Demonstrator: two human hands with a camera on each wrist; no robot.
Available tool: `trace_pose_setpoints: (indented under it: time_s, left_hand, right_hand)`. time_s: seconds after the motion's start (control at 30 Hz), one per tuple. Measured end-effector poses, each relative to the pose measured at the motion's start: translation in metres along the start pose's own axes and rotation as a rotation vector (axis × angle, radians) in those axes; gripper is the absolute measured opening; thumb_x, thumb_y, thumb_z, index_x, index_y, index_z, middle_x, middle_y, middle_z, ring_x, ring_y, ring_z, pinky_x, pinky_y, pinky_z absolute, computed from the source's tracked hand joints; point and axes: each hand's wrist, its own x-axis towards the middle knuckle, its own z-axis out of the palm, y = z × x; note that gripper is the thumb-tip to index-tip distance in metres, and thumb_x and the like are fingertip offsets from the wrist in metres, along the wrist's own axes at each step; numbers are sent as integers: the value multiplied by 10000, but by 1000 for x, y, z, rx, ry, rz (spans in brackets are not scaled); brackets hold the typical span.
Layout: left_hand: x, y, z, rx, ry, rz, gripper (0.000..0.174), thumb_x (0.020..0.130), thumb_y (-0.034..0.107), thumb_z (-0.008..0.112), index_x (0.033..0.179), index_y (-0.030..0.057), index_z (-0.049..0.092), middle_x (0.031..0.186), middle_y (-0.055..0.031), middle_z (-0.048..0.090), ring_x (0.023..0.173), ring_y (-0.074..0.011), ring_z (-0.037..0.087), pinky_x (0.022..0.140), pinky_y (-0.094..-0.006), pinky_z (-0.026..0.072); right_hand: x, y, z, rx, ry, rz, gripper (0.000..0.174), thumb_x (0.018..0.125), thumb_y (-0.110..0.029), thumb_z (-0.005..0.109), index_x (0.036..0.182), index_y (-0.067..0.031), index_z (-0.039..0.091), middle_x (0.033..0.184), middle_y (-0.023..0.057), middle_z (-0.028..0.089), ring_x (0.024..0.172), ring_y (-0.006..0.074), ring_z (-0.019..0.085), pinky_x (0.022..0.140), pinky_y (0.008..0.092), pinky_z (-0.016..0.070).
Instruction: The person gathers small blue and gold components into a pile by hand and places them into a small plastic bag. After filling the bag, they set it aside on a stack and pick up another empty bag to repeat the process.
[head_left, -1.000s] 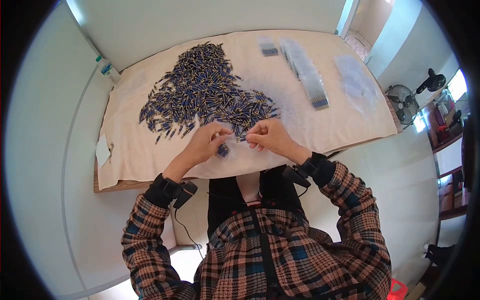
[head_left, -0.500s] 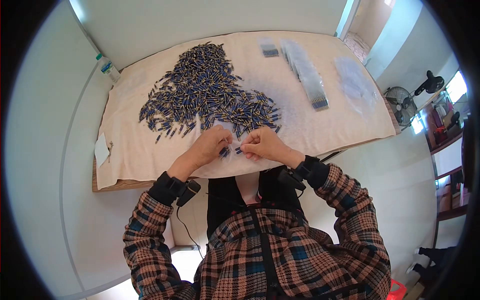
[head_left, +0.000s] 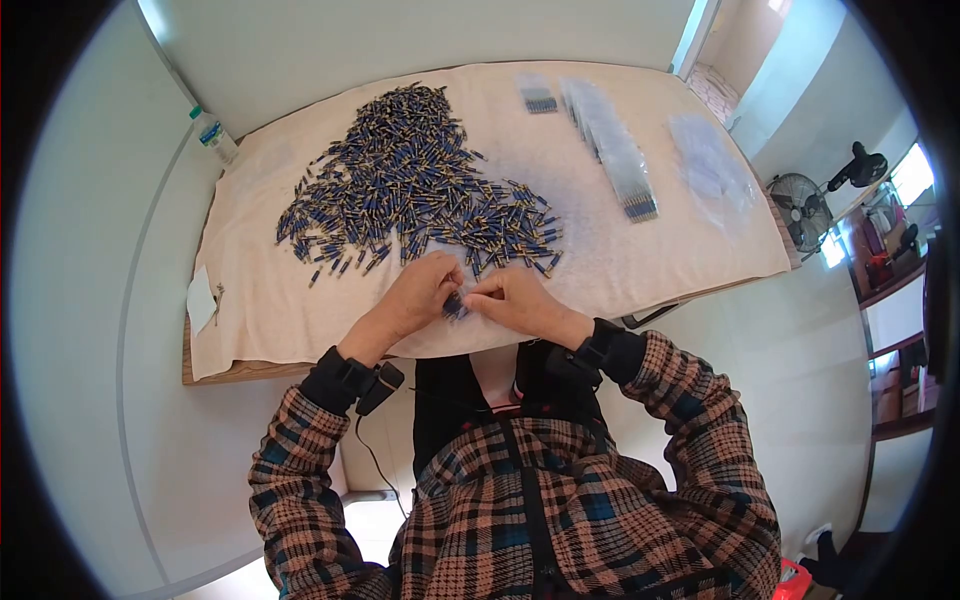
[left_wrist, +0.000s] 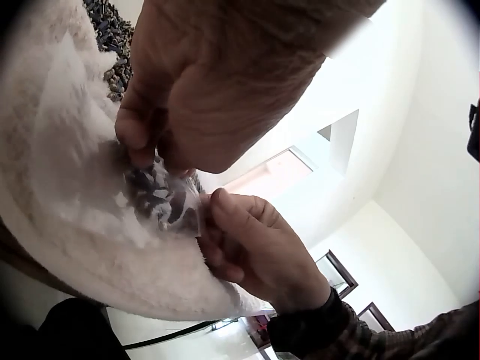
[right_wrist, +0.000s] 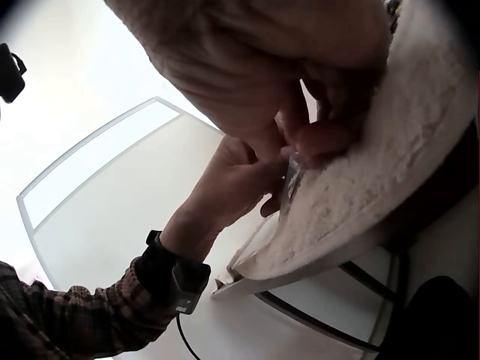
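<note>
In front of the pile, my left hand (head_left: 424, 295) grips a small clear plastic bag (left_wrist: 169, 206) with several dark blue pieces inside. My right hand (head_left: 518, 302) meets it from the other side, thumb and fingers pinching the bag's edge in the left wrist view. Between the fingertips in the right wrist view, a bit of clear plastic (right_wrist: 293, 171) shows. Just beyond both hands lies a large pile of small blue pieces with brass-coloured ends (head_left: 400, 180). The fingers hide part of the bag.
A row of filled clear bags (head_left: 610, 150) lies at the right, with one more filled bag (head_left: 537, 95) behind it. Flat clear bags (head_left: 710, 165) lie near the right edge. A bottle (head_left: 213, 138) stands at the left, and a white tag (head_left: 201, 300) lies on the cloth (head_left: 270, 325).
My right hand has come left and toward me, with blue pieces at its fingertips half a second ago, and is now at the bag. The left hand stays nearly in place.
</note>
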Motion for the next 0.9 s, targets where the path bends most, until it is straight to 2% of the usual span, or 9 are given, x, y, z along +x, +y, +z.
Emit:
trace_pose_setpoints:
  time_s: [0.13, 0.23, 0.37, 0.6, 0.67, 0.77, 0.8, 0.87, 0.9]
  left_hand:
    - [-1, -1, 2, -12, 26, -11, 86, 751, -7, 594, 826, 6, 556, 795, -145, 560, 756, -315, 551, 660, -354, 443]
    - [-2, -2, 0, 4, 51, 8, 92, 750, -6, 599, 829, 13, 557, 788, -140, 551, 746, -309, 547, 652, -348, 441]
    - [-4, -2, -5, 51, 93, 27, 102, 747, -1, 612, 829, 27, 557, 771, -131, 532, 722, -285, 537, 645, -337, 437]
    - [0, 2, -19, 71, -16, -3, 110, 747, 9, 632, 821, 42, 556, 756, -102, 523, 667, -245, 515, 603, -329, 417]
    - [0, 5, -22, 70, -35, -18, 97, 751, 23, 620, 821, 48, 559, 776, -105, 536, 707, -268, 530, 625, -347, 427]
    - [-1, 4, -24, 71, -82, -40, 73, 760, 50, 597, 823, 61, 564, 815, -111, 562, 788, -314, 560, 667, -385, 449]
    - [-3, 0, -23, 79, -62, -1, 64, 764, 57, 596, 820, 55, 565, 805, -120, 560, 780, -324, 557, 663, -390, 446]
    - [-4, -12, -17, 109, -35, 107, 55, 773, 69, 595, 807, 37, 567, 786, -148, 555, 771, -350, 549, 654, -403, 436]
    - [-6, -10, -19, 152, -52, 101, 49, 780, 70, 590, 802, 33, 567, 783, -161, 554, 766, -361, 543, 651, -410, 433]
  right_hand:
    - [-6, -11, 3, -173, 61, -108, 133, 741, -126, 697, 813, -16, 674, 672, 137, 631, 587, 202, 596, 559, 302, 450]
    - [-5, -8, 7, -91, 117, 19, 137, 739, -121, 707, 818, -13, 678, 696, 130, 637, 629, 203, 620, 584, 295, 468]
    - [-3, -4, 10, 42, 136, 63, 135, 729, -91, 712, 830, -9, 678, 713, 126, 636, 647, 199, 632, 608, 283, 486]
    - [4, -6, 5, -8, 129, 26, 108, 722, -52, 706, 811, -8, 665, 738, 117, 629, 661, 183, 640, 620, 267, 497]
    - [5, -5, 4, -4, 121, 35, 102, 721, -48, 705, 803, -8, 660, 735, 116, 624, 660, 179, 639, 619, 265, 497]
    - [7, 1, 7, 26, 174, -186, 93, 696, -27, 690, 775, -21, 642, 721, 105, 609, 625, 196, 618, 575, 286, 483]
    - [8, 4, 10, 20, 186, -180, 93, 696, -27, 690, 775, -21, 642, 721, 105, 609, 625, 196, 618, 575, 286, 483]
    - [12, 12, 14, -24, 159, -272, 101, 664, -30, 669, 756, -37, 629, 714, 101, 594, 620, 233, 592, 567, 331, 463]
    - [17, 27, 21, -18, 176, -415, 101, 650, -66, 654, 747, -47, 630, 718, 102, 593, 640, 267, 575, 589, 375, 447]
